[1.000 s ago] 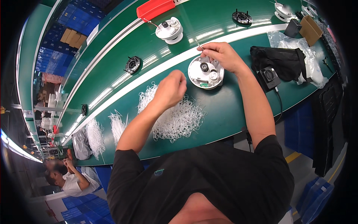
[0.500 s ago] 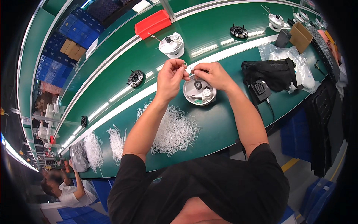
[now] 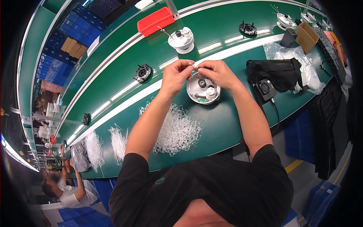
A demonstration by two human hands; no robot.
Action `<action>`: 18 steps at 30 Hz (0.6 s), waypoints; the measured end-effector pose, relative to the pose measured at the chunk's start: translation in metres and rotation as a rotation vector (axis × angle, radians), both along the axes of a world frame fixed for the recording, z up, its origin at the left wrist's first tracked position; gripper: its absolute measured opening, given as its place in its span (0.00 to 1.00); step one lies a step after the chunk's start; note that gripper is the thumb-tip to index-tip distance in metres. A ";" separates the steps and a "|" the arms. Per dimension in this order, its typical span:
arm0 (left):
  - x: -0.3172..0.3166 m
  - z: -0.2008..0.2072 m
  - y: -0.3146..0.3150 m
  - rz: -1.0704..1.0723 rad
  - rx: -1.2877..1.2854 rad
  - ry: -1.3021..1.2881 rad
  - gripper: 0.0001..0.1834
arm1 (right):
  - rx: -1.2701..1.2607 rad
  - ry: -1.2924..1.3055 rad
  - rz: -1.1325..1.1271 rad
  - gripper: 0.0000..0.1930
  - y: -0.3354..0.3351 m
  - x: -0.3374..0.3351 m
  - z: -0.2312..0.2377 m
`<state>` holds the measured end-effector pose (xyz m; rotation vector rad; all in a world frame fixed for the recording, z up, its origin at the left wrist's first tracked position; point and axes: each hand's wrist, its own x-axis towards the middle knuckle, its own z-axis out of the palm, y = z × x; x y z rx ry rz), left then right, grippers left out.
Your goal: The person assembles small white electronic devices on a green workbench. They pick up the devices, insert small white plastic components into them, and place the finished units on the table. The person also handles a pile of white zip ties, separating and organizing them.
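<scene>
Both my hands meet over the far edge of a round white plastic housing (image 3: 193, 95) on the green bench. My left hand (image 3: 177, 78) pinches a thin white piece (image 3: 194, 66), seemingly a wire end or cable tie, too small to make out. Close beside it, my right hand (image 3: 220, 74) pinches the same white bits between thumb and forefinger. Inside the housing sit a black round knob-like part (image 3: 202, 84), a white disc and a green circuit board (image 3: 202, 100). A heap of looped white strips like cable ties (image 3: 176, 132) lies by my left forearm.
Beyond my hands, a belt carries another white housing (image 3: 182, 41) and black round parts (image 3: 143, 73). A red bin (image 3: 155, 21) stands behind. To the right lie a black bag (image 3: 273, 73), a small black device (image 3: 266, 87) with a cable, and clear plastic. A co-worker (image 3: 72, 193) sits far left.
The white housing and black round parts on the belt have shifted right. My hands have drawn closer together over the white piece; the housing beneath them has barely moved.
</scene>
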<state>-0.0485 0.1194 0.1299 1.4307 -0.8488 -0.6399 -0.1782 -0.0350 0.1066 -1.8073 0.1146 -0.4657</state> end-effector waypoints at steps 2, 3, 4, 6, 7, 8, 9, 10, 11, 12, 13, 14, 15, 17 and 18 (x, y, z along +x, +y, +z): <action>0.000 -0.001 0.000 0.021 0.034 -0.015 0.09 | 0.010 0.000 0.010 0.10 -0.001 -0.001 0.002; 0.001 -0.003 0.000 0.026 0.056 -0.028 0.08 | 0.015 0.001 0.014 0.10 -0.001 -0.001 0.003; 0.001 -0.005 0.000 0.031 0.079 -0.041 0.08 | 0.029 0.006 0.007 0.10 0.000 0.000 0.003; -0.001 -0.003 0.000 0.048 0.118 -0.073 0.07 | 0.056 0.018 -0.013 0.09 0.002 0.000 0.003; -0.002 -0.003 0.000 0.056 0.138 -0.089 0.06 | 0.084 0.004 0.006 0.09 0.002 -0.001 0.003; -0.003 -0.004 0.001 0.068 0.151 -0.159 0.07 | 0.112 -0.010 0.026 0.09 0.002 -0.001 0.005; -0.003 -0.006 0.000 0.079 0.165 -0.229 0.07 | 0.139 -0.025 0.045 0.09 0.002 -0.001 0.005; -0.004 -0.008 0.000 0.090 0.178 -0.300 0.07 | 0.161 -0.023 0.046 0.09 0.001 0.000 0.003; -0.005 -0.008 0.000 0.091 0.193 -0.374 0.07 | 0.185 -0.021 0.044 0.09 0.001 0.003 -0.001; -0.006 -0.008 0.000 0.092 0.209 -0.448 0.07 | 0.210 -0.019 0.043 0.09 0.000 0.004 -0.004; -0.006 -0.007 0.000 0.092 0.224 -0.522 0.07 | 0.160 -0.024 0.023 0.09 0.000 0.004 -0.005; -0.006 -0.007 -0.001 0.097 0.205 -0.607 0.07 | 0.109 -0.027 0.003 0.09 0.000 0.004 -0.004; -0.006 -0.008 -0.002 0.101 0.186 -0.692 0.06 | 0.059 -0.030 -0.018 0.09 0.000 0.004 -0.003; -0.007 -0.008 -0.004 0.096 0.172 -0.798 0.05 | 0.024 -0.022 -0.080 0.08 -0.001 0.004 -0.003; -0.008 -0.009 -0.005 0.086 0.178 -0.819 0.05 | 0.006 -0.018 -0.112 0.08 -0.002 0.004 -0.003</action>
